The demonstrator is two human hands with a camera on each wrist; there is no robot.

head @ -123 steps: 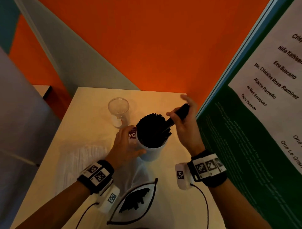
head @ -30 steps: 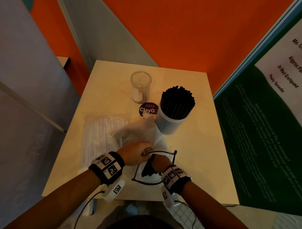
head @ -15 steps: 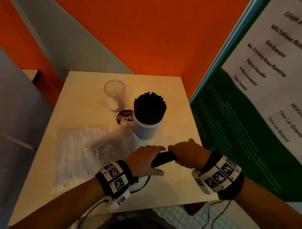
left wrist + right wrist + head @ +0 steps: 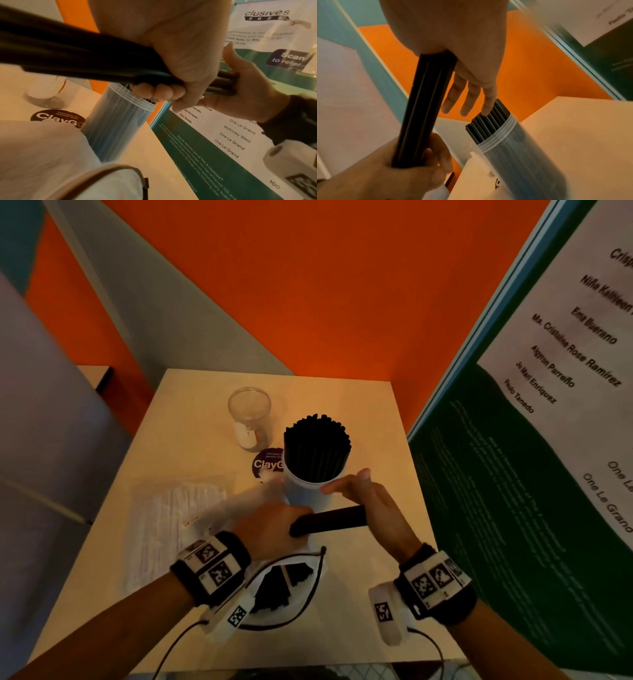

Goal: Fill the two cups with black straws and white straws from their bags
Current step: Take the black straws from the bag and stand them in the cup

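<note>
Both hands hold a bundle of black straws (image 4: 328,520) level above the table (image 4: 370,594), its long axis running left to right, just short of the near side of the straw-filled cup (image 4: 310,494). The left hand (image 4: 270,523) curls round one end; the right hand (image 4: 380,508) clamps the other under the thumb, fingers straight. An empty clear cup (image 4: 249,419) stands toward the far edge, the bag of white straws (image 4: 171,529) near the left edge, and the open bag of black straws (image 4: 284,587) at the near edge.

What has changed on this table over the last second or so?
Both hands left the open bag with a fresh bundle of black straws; the left hand and right hand now hold it raised beside the full cup. The empty cup and white straws stayed put.
</note>
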